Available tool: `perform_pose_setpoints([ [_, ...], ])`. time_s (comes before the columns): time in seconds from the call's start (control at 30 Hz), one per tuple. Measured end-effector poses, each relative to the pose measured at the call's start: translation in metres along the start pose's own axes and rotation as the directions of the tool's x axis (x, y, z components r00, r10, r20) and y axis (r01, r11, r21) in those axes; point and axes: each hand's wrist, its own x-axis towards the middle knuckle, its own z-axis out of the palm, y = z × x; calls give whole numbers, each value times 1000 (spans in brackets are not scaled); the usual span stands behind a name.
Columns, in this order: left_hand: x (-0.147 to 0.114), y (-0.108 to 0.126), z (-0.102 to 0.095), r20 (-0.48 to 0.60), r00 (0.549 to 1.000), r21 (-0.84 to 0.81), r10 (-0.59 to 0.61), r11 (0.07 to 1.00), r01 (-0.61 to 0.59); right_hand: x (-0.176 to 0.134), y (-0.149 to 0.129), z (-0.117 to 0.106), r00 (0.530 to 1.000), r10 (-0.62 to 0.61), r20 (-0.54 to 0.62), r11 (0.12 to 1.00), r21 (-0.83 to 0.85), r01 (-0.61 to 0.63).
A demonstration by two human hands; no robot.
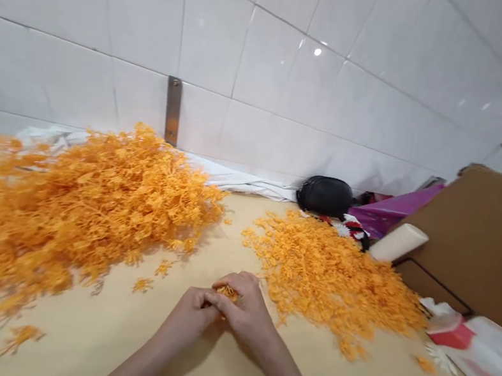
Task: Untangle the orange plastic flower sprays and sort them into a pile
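My left hand (195, 315) and my right hand (245, 307) meet low in the middle of the view, both closed. Between their fingers shows a small orange plastic flower piece (227, 292), mostly hidden by the fingers. To the left rises a large tangled heap of orange plastic flower sprigs (117, 203). On the right lies a flatter pile of small loose orange flower pieces (328, 270). A few single orange pieces (143, 285) rest on the tan tabletop (107, 344) between the left heap and my hands.
Behind the right pile sit a black rounded case (326, 195), a purple bag (393, 207) and a cream cylinder (399, 243). A cardboard box (484, 242) and a red and white plastic bag (489, 353) stand at the right edge. White cloth (247, 182) runs along the tiled wall (282, 64).
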Motion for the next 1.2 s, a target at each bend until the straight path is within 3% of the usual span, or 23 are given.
perform_pose_setpoints([
  [0.1,2,-2,-1,48,999,-3,11,1000,-11,-1,1,5,998,-11,-61,996,-94,5],
  [0.2,2,-2,-2,27,999,6,43,999,-43,-2,0,13,983,-42,-178,987,-163,13],
  [0.3,-2,1,-3,9,999,79,34,996,-35,1,6,6,928,-43,-370,989,-150,-14],
  [0.37,-6,4,-1,-2,1000,153,6,988,-6,2,21,-13,821,66,-567,994,-36,-104],
  [0.43,-10,9,1,-32,999,218,-4,976,11,3,42,-37,601,298,-742,953,190,-237],
  [0.47,-11,12,2,-53,999,237,2,971,11,3,53,-47,510,335,-793,939,238,-247],
  [0.53,-13,15,4,-94,995,258,24,966,1,2,73,-62,449,347,-823,932,251,-261],
  [0.63,-14,16,4,-129,989,281,71,959,-32,1,89,-63,517,313,-797,912,101,-398],
  [0.73,-15,13,4,-118,984,327,133,941,-88,3,93,-52,576,326,-750,797,-110,-594],
  [0.87,-18,11,3,-108,949,485,296,849,-210,7,92,-38,666,287,-688,698,-326,-637],
  [0.97,-20,9,4,-83,901,711,426,659,-246,7,91,-32,715,279,-641,677,-397,-620],
  [1.03,-20,6,4,-37,898,844,439,495,-207,7,91,-31,721,291,-629,671,-402,-622],
  [1.2,-18,-1,5,16,916,987,401,139,-78,6,95,-32,674,332,-660,716,-290,-636],
])
